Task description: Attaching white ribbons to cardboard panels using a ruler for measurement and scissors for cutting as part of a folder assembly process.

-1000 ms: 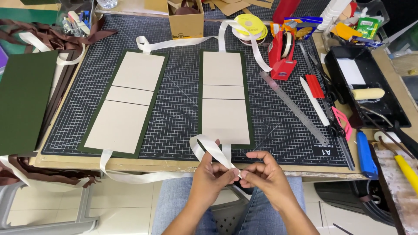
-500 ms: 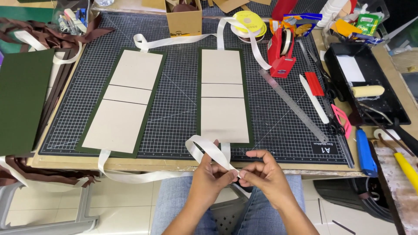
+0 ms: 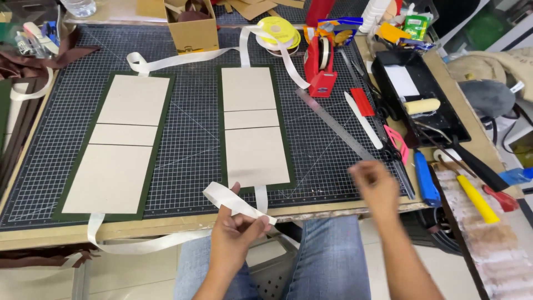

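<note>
1. The left hand [image 3: 236,236] sits at the near edge of the tabletop [image 3: 333,208], its fingers [image 3: 252,226] pinching a white ribbon [image 3: 233,201], thumb on top and the others beneath.
2. The ribbon loops up just past the fingertips, over the edge of the gridded cutting mat [image 3: 191,139], and one strand runs under the green-edged cover with three grey boards [image 3: 252,130] directly beyond the fingers.
3. The right hand [image 3: 377,186] hovers off to the right of the ribbon, apart from it; it is blurred, so I cannot tell whether its fingers are spread or closed.
4. Just beyond the right hand lie a steel ruler [image 3: 336,125] and scissors [image 3: 397,147]; a blue-handled tool [image 3: 425,178] lies just to its right.
5. A second green cover [image 3: 119,144] lies well left of the left hand.
</note>
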